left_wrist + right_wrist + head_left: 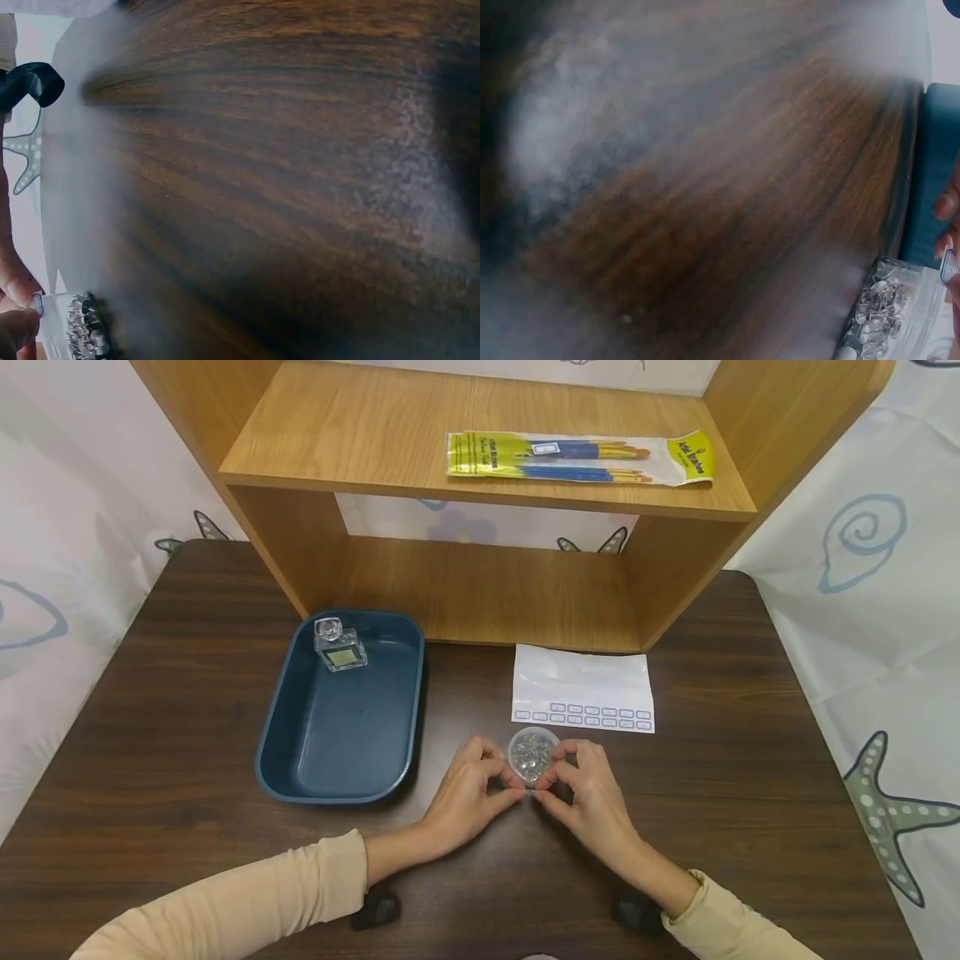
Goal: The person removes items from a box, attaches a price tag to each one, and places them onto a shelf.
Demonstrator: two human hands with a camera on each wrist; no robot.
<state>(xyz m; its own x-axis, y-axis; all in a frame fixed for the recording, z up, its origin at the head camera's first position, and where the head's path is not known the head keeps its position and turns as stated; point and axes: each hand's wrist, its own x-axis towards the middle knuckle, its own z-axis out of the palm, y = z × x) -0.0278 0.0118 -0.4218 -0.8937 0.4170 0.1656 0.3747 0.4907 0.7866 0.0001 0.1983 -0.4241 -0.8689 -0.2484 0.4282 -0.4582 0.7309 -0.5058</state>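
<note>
A small round clear tub [534, 755] of shiny metal pieces, which look like thumbtacks, stands on the table between the hands. My left hand [472, 789] and right hand [588, 793] meet at its near rim, thumbs and forefingers pinching a small blue-bordered sticker label. In the left wrist view, fingertips grip the label [37, 303] beside the tub [56, 326]. The right wrist view shows the label [949, 266] by the tub's rim, with much of the hands cut off. Just beyond the tub lies a white label sheet [581, 681] with rows of similar blue-bordered labels.
To the left is a blue tray [341, 797] holding a glass bottle [341, 647]. A wooden shelf unit [480, 593] stands at the back, with a packet of paintbrushes [581, 458] on its upper board. Dark wooden table [750, 777] extends around the items.
</note>
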